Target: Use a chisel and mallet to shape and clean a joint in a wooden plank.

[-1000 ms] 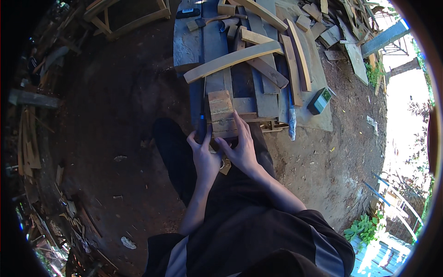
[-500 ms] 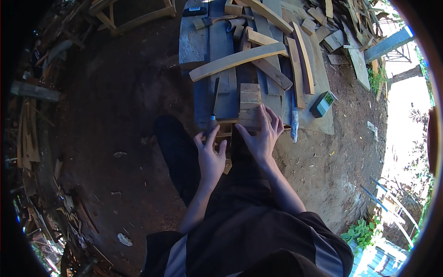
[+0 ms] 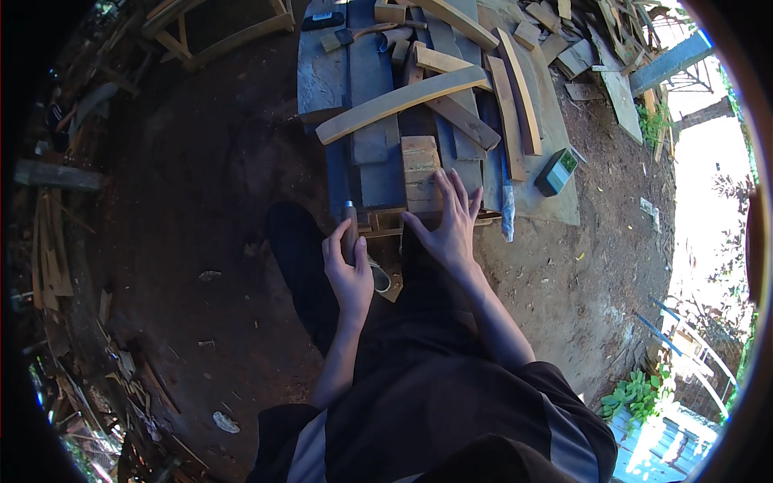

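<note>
My left hand (image 3: 349, 274) is closed round the brown handle (image 3: 351, 233) of a hand tool with a pale metal ferrule, like a chisel. Its blade is hard to make out against the dark bench. To the right lies a short wooden block (image 3: 419, 173) with several lines across its top, near the front edge of the bench (image 3: 378, 173). Over the block's near right side my right hand (image 3: 452, 233) is spread, fingers stretched out. Its fingertips reach the block's right edge, and the thumb is at the near end.
A curved wooden piece (image 3: 403, 103) crosses the bench, with more curved pieces (image 3: 519, 88) beyond. Further back lies a brush (image 3: 342, 37). On the right are a saw with a wrapped handle (image 3: 507, 211) and a green-black box (image 3: 557, 171). Offcuts (image 3: 576, 58) are piled at the far right.
My left hand has drawn the tool left and toward me, off its place beside the block. My right hand stays spread at the block. The whole view has shifted slightly.
</note>
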A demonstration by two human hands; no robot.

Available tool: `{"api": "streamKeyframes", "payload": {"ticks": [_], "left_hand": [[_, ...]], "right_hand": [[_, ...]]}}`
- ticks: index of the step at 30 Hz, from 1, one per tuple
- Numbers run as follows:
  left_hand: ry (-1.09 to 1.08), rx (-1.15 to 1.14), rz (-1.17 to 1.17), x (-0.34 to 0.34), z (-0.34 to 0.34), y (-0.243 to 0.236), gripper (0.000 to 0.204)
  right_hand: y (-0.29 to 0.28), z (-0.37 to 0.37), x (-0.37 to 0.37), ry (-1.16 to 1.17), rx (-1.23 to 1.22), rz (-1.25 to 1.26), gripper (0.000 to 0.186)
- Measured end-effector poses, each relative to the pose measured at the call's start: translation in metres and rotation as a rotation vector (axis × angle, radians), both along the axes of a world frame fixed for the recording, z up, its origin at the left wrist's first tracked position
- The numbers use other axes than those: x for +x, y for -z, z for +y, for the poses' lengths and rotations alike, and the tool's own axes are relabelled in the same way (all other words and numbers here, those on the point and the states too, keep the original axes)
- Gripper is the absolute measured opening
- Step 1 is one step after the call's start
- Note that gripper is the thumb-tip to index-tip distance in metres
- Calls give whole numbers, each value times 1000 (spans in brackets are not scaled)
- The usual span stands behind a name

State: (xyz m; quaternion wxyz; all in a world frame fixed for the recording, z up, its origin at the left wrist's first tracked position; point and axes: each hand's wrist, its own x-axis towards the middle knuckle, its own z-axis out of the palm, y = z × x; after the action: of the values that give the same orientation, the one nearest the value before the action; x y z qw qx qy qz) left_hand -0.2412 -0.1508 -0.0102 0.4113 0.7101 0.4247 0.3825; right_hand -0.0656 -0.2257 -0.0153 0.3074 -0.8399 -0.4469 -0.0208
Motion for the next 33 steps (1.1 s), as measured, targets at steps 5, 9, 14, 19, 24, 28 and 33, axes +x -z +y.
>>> {"api": "streamKeyframes", "payload": {"ticks": [5,9,14,19,24,28,33], "left_hand": [[-102,55,-51,0,-10,-15,30],[13,250,10,-2,-25,-51,32],[327,125,-74,9,-57,-85,36],[559,265,-243,14,-58,-95,52],[495,408,103,28,-45,-67,59],[409,530,483,62,-28,-18,66],[394,512,507,72,-23,2,64]], "right_hand": [[-7,-12,1,-26,27,25,92],[-29,-21,-6,-220,234,-38,91],[-51,-16,-20,-501,284,-95,57],[-68,-8,4,-213,586,97,25],[-105,7,52,-2,659,538,17],[-110,37,86,-3,809,796,25],[-110,95,110,-40,792,597,32]]}}
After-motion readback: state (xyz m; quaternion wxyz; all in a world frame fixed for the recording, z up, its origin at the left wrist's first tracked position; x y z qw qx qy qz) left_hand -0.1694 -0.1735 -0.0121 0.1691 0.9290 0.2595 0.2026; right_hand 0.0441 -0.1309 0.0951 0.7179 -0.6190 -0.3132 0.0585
